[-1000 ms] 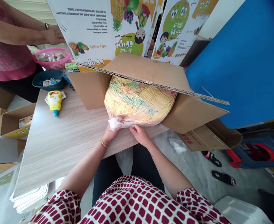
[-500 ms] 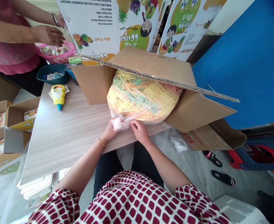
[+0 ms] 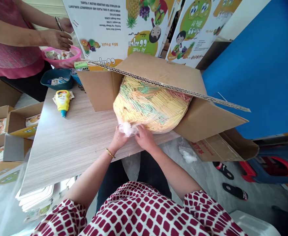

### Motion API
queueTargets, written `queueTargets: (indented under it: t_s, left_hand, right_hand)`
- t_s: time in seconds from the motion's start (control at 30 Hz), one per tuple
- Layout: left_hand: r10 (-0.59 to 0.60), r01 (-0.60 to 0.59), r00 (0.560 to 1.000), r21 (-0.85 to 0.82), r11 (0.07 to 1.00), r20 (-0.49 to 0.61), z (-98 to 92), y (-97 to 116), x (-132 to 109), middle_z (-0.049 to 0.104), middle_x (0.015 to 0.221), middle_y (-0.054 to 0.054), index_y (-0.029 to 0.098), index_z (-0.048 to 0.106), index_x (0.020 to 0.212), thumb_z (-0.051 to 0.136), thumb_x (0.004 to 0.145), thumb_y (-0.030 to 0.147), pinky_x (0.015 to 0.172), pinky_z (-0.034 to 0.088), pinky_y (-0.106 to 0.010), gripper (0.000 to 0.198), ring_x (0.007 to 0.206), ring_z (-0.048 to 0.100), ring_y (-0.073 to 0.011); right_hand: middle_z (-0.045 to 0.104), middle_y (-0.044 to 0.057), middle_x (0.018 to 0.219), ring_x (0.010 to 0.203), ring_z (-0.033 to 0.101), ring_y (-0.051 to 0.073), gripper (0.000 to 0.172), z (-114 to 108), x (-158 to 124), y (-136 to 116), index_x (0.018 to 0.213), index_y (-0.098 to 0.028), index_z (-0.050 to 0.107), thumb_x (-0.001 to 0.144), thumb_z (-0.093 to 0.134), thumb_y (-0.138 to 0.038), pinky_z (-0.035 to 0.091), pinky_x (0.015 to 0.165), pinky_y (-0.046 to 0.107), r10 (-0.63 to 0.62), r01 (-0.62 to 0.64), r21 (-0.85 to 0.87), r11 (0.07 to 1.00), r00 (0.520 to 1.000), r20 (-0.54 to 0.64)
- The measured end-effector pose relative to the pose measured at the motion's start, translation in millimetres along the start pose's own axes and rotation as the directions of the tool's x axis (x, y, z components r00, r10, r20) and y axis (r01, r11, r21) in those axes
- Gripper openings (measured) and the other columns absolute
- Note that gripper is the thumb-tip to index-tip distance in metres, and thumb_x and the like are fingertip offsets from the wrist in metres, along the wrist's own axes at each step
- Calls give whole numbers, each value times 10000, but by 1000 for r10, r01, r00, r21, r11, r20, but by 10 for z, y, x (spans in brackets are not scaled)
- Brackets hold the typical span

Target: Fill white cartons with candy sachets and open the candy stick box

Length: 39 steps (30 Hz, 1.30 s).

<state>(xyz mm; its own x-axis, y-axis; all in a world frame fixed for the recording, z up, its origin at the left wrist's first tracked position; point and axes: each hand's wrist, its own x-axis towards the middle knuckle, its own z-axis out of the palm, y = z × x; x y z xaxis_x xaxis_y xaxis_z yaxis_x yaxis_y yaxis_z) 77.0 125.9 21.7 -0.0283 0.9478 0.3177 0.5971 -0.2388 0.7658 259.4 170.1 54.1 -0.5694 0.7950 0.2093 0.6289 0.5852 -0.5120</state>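
A big clear plastic bag [image 3: 151, 105] stuffed with yellow, green and pink sticks bulges out of a brown cardboard box [image 3: 203, 114] lying on its side on the wooden table [image 3: 67, 137]. The bag's bunched, knotted neck [image 3: 128, 128] sits at the table's near edge. My left hand [image 3: 118, 139] is closed around that knot from below. My right hand [image 3: 145, 137] pinches the plastic right beside it, fingers curled onto the knot.
A yellow glue bottle [image 3: 62, 101] lies at the table's far left. Behind it stand a teal bowl [image 3: 57, 80] and a pink basket [image 3: 63, 57], where another person's hands [image 3: 58, 37] reach. Printed flat cartons [image 3: 114, 29] lean behind. Open small boxes [image 3: 13, 127] sit left.
My right hand has slid left from the table edge onto the bag's knot, meeting my left hand. The other person's hands have moved over the pink basket.
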Motion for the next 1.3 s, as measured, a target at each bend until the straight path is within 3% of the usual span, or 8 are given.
queueTargets:
  t_s: [0.23, 0.37, 0.57, 0.63, 0.8, 0.93, 1.1, 1.3]
  left_hand:
    - [-29, 34, 998, 74, 997, -63, 109, -194, 2, 754, 1127, -99, 193, 709, 1079, 596, 882, 267, 1056, 507, -469, 239, 1129, 670, -290]
    - [56, -4, 975, 234, 972, -216, 193, -156, 32, 710, 1026, -123, 177, 695, 991, 547, 874, 249, 962, 544, -466, 202, 1054, 661, -303]
    - [233, -138, 917, 291, 947, -323, 205, -92, 206, 557, 1059, -112, 162, 617, 1005, 565, 831, 225, 746, 561, -353, 192, 881, 598, -220]
    - [300, -194, 883, 301, 934, -360, 239, -119, 296, 536, 1032, -111, 175, 598, 957, 549, 824, 200, 800, 563, -389, 143, 924, 578, -240]
    - [372, -232, 847, 363, 902, -381, 320, -160, 457, 578, 1058, -135, 158, 613, 1027, 520, 849, 180, 939, 536, -490, 202, 1045, 572, -295]
    - [324, -208, 865, 314, 926, -382, 333, -146, 407, 585, 1061, -124, 155, 616, 1047, 539, 833, 194, 956, 531, -483, 231, 1033, 583, -279]
    - [235, -177, 906, 189, 966, -352, 328, -310, 160, 634, 1070, -110, 183, 617, 1036, 547, 881, 279, 972, 543, -495, 196, 1037, 613, -268]
    - [182, -163, 955, 101, 982, -235, 284, -479, -18, 668, 1213, -138, 173, 626, 1182, 497, 944, 263, 1086, 489, -535, 285, 1190, 608, -288]
  right_hand:
    - [679, 132, 1164, 1097, 644, 272, 233, 153, 18, -11, 1177, -173, 634, 953, 586, -218, 551, 940, 425, -15, 16, 32, 999, 999, -32]
    - [662, 109, 1200, 1142, 644, 238, 235, -82, -216, -174, 1202, -213, 635, 1009, 502, -195, 557, 991, 423, -150, 167, 30, 986, 941, -303]
    - [516, 187, 1382, 1352, 498, 344, 400, -1148, -691, 253, 1376, -182, 539, 984, 566, -251, 431, 1110, 634, -177, -81, -233, 969, 430, -886]
    - [468, 234, 1447, 1411, 433, 386, 500, -1489, -747, 526, 1454, -145, 472, 990, 568, -305, 382, 1124, 684, -212, -218, -302, 928, 358, -909]
    - [355, 265, 1573, 1474, 350, 433, 742, -1870, -714, 750, 1579, -132, 301, 973, 608, -432, 363, 1134, 703, -278, -249, -444, 861, 499, -821]
    - [496, 191, 1463, 1400, 468, 377, 520, -1702, -613, 364, 1497, -192, 429, 1003, 517, -326, 415, 1124, 658, -384, -56, -439, 897, 393, -835]
    - [678, 88, 1277, 1307, 585, 261, 349, -1079, -232, -41, 1341, -241, 566, 1000, 510, -197, 502, 1095, 494, -412, 303, -284, 909, 753, -514]
    - [540, 128, 1515, 1493, 390, 283, 382, -502, 216, 107, 1390, -164, 565, 1024, 515, -260, 329, 1232, 541, -320, 179, -357, 917, 865, -388]
